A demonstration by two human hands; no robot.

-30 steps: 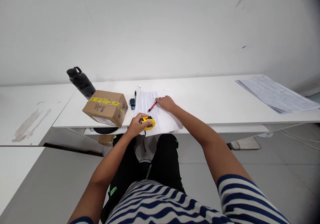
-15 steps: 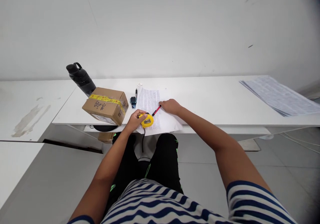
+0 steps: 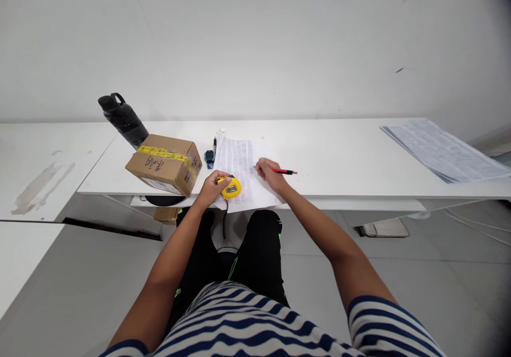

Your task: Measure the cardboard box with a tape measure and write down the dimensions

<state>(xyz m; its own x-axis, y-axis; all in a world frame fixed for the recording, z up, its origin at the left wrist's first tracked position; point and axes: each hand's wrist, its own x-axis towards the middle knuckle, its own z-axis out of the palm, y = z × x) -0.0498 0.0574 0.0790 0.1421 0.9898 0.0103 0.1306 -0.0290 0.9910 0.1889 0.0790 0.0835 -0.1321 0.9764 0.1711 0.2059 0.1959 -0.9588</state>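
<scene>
We see the left hand [image 3: 208, 188] wrapped around a yellow tape measure [image 3: 231, 188] at the near edge of the white table [image 3: 339, 160], fingers closed on its case, a dark strap dangling from it below the table edge. The tape measure sits on a printed sheet of paper [image 3: 239, 160] that overhangs the table edge a little. The right hand [image 3: 268, 169] rests on that same sheet, fingers pinched shut on a red pen [image 3: 282, 171], whose free end points out to the right over bare tabletop.

Now the surroundings. Just left of the left hand sits a cardboard box [image 3: 164, 163] banded with yellow tape, close enough to crowd that side. Behind the box stands a black bottle [image 3: 123, 119], tilted in this view. Between box and paper we spot a small dark watch-like gadget [image 3: 209, 158] and a black pen [image 3: 214, 145] lying along the sheet's left edge. A tiny white item [image 3: 220, 131] lies just past the paper's far corner. Far off to the right, well apart from both hands, a stack of printed papers [image 3: 443, 148] lies on the table. To the left stands another white table [image 3: 43, 165], smudged.
</scene>
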